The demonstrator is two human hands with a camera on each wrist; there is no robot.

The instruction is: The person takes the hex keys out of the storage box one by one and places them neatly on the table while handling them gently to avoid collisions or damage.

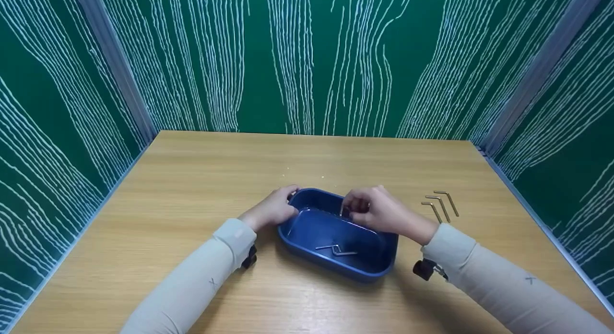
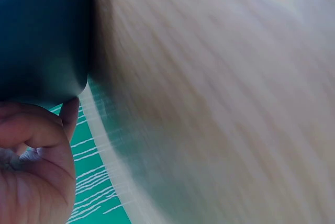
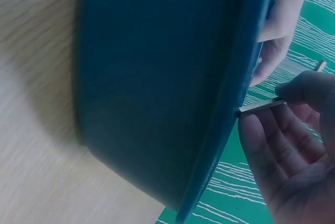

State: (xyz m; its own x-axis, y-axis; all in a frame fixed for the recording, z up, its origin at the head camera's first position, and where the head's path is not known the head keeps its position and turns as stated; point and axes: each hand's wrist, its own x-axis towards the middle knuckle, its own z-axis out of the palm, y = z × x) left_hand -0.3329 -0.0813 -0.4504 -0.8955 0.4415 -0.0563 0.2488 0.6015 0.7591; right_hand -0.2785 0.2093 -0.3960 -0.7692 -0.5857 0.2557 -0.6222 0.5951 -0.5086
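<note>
Head view: bin just below right of centre on the tabletop. Inside, toward its lower side, two keys; can't tell if they touch. Hands: left hand curled on the bin's left end, right hand pinching another key at the upper rim, mostly hidden by fingers in head view. Three keys at right. Left wrist view crops bin; contents hidden.

Blue tub and three L-shaped rods on wooden table.
</note>
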